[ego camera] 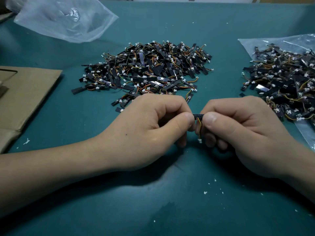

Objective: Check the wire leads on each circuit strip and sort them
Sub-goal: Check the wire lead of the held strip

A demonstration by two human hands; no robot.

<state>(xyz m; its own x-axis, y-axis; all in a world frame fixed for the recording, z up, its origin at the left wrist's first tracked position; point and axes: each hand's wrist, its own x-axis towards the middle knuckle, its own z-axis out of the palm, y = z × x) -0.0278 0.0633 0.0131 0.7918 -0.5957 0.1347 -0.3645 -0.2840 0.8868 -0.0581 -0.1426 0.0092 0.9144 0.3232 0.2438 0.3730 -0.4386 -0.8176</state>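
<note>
Editor: Head view. What do the hands hold?

Reporter: One circuit strip, pinched at each end by the left hand and the right hand, just above the green mat.

Editor: Why so?

Reporter: Likely so its wire leads hang free for checking (white plug lowest). A loose pile lies beyond; a second pile sits on a bag at right. Which is sorted is unclear.
</note>
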